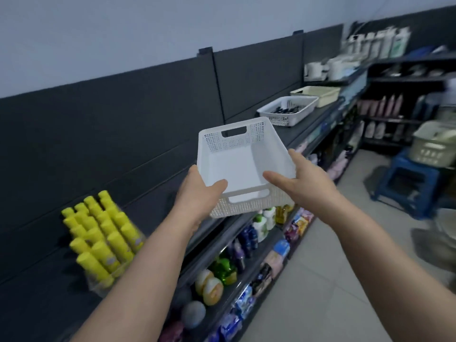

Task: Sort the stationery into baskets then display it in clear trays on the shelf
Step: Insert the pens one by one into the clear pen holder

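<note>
item 1: white basket, perforated walls, a handle slot at each end. its floor shows bare white. i hold it in the air above the front edge of the top shelf, far end tipped up, near end toward me.

grip: my left hand clasps the near left corner, thumb over the rim and inside, fingers beneath. my right hand clasps the near right corner, thumb inside, forefinger laid along the side wall.

item 2: second white basket, on the shelf beyond, holding dark slim objects, too blurred to name.

item 3: cream basket, just behind item 2; contents hidden.

item 4: clear tray at my left, packed with yellow bottles.

item 5: pale basket on a blue stool, right; contents blurred.
</note>
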Available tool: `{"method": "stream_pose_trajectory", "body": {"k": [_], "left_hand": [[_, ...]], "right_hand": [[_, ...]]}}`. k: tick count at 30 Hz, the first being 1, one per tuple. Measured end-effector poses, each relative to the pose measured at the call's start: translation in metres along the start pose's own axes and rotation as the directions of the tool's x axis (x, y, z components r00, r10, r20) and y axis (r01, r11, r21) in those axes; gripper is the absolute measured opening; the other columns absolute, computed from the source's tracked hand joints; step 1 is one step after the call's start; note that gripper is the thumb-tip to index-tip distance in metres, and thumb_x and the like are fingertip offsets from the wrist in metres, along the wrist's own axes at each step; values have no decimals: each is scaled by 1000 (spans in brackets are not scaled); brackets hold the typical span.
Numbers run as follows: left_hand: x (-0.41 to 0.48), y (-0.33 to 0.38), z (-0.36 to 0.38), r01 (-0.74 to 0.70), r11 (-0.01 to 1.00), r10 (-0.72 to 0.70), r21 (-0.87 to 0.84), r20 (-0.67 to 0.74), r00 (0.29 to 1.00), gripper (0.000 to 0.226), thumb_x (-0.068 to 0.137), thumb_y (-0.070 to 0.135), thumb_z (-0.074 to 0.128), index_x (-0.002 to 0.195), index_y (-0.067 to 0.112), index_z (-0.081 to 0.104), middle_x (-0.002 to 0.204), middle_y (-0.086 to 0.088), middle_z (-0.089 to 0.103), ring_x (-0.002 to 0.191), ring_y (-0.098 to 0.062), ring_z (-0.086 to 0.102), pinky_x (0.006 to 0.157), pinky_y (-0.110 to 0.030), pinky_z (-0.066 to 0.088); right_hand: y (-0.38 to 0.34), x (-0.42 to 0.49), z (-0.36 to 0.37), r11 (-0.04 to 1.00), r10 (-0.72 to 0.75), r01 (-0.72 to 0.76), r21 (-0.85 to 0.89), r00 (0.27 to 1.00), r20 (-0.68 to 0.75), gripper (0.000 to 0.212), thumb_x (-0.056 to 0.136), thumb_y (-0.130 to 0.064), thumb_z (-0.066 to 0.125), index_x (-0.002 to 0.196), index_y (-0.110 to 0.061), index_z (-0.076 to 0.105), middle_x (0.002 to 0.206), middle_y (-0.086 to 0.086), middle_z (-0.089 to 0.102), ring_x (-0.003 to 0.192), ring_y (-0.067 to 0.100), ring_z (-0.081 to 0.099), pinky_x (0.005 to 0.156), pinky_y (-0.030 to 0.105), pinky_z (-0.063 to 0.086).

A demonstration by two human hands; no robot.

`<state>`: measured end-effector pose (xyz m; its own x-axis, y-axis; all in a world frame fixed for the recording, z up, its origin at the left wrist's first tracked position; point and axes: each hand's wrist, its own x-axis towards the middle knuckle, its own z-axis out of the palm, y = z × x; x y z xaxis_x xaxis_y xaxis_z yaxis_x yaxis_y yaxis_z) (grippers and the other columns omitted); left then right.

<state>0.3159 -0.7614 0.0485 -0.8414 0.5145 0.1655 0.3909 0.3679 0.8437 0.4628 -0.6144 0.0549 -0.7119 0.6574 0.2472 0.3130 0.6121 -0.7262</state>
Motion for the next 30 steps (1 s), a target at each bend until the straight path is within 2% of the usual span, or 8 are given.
{"method": "stream_pose_trajectory", "body": {"k": [3, 7, 12, 18, 22, 25, 27, 30], "left_hand": [[18, 32, 69, -11, 999, 15, -34, 113, 994, 22, 78, 19, 61, 99, 24, 64, 93, 13, 70, 87, -12, 65, 76, -30, 52], [38, 64, 142, 18, 999, -9, -43, 206, 978, 57, 60, 41, 61, 114, 21, 58, 103, 9, 69, 93, -15, 65, 82, -39, 56], [70, 87, 209, 16, 1000, -9, -24, 274, 962, 46, 74, 32, 65, 116, 15, 53, 106, 5, 63, 95, -16, 62, 72, -32, 52], [129, 103, 282, -48, 999, 51, -17, 358, 932, 27, 82, 15, 61, 108, 19, 61, 97, 7, 68, 90, -16, 64, 72, -28, 51], [196, 110, 334, -91, 995, 99, -38, 382, 919, 20, 83, 15, 62, 102, 19, 60, 93, 8, 67, 85, -13, 62, 67, -25, 49], [257, 122, 370, -133, 988, 152, -74, 402, 903, 22, 84, 14, 62, 103, 21, 56, 87, 16, 61, 81, -7, 59, 59, -20, 43], [298, 131, 394, -113, 991, 131, -68, 425, 896, 31, 81, 20, 66, 110, 17, 54, 93, 12, 61, 86, -11, 59, 63, -23, 47], [356, 149, 429, -95, 994, 109, -53, 464, 879, 61, 65, 41, 68, 119, 16, 52, 108, 4, 63, 97, -19, 62, 85, -41, 54]], "right_hand": [[50, 19, -47, 995, 91, -92, -33, 996, -18, 60, 84, -57, 57, 133, -26, 40, 117, -8, 59, 103, 21, 56, 77, 35, 45], [108, 40, -92, 981, 186, -187, -46, 982, -29, 53, 84, -56, 58, 125, -24, 46, 112, -5, 61, 100, 22, 56, 73, 36, 45], [162, 67, -125, 966, 257, -257, 5, 965, -51, 55, 85, -51, 60, 132, -26, 45, 121, -1, 61, 108, 24, 56, 86, 40, 48], [224, 120, -140, 947, 322, -320, 33, 944, -78, 53, 85, -52, 59, 129, -25, 47, 115, -3, 62, 100, 20, 58, 75, 34, 47], [258, 184, -148, 936, 345, -351, -24, 929, -132, 70, 84, -57, 57, 141, -22, 36, 123, -3, 58, 104, 21, 56, 80, 37, 49], [278, 240, -158, 932, 359, -362, 11, 917, -176, 64, 87, -50, 59, 140, -22, 37, 122, -8, 53, 107, 17, 51, 80, 33, 43], [292, 280, -166, 923, 382, -384, 24, 906, -182, 61, 87, -48, 60, 138, -21, 39, 126, -7, 52, 112, 19, 51, 83, 32, 43], [316, 335, -178, 906, 421, -417, 65, 884, -201, 62, 86, -49, 60, 138, -23, 39, 122, -6, 55, 103, 16, 53, 81, 33, 46]]}}
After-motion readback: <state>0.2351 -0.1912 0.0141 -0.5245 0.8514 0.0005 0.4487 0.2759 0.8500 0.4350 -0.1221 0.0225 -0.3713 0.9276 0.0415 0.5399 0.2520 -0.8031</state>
